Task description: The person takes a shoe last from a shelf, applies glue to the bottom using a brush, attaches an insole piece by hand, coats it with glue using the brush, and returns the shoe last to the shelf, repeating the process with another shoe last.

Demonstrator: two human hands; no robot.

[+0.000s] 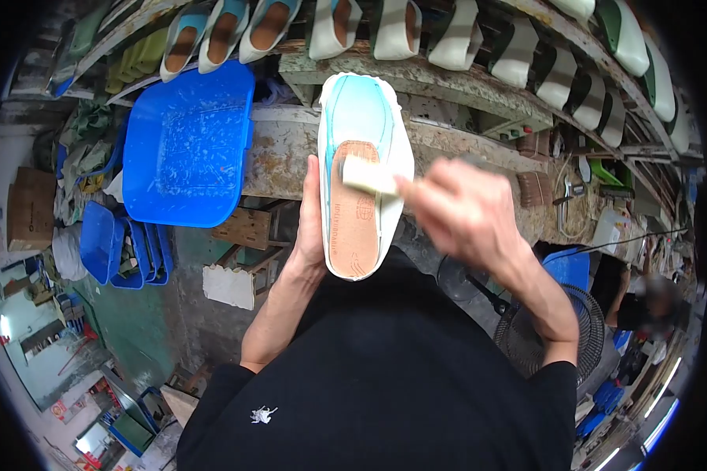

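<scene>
My left hand grips a shoe upper along its left side, holding it sole up in front of my chest. The upper is white outside with a turquoise lining, and a tan insole board with printed marks covers the middle and lower part. A brush with a pale, wide head lies across that board. My right hand, blurred by motion, has its fingers closed round the brush's handle end.
Racks above carry several white shoes, some with turquoise inside. A big blue tub stands on the bench at the left, with smaller blue bins below it. At the lower right stand a fan and a person.
</scene>
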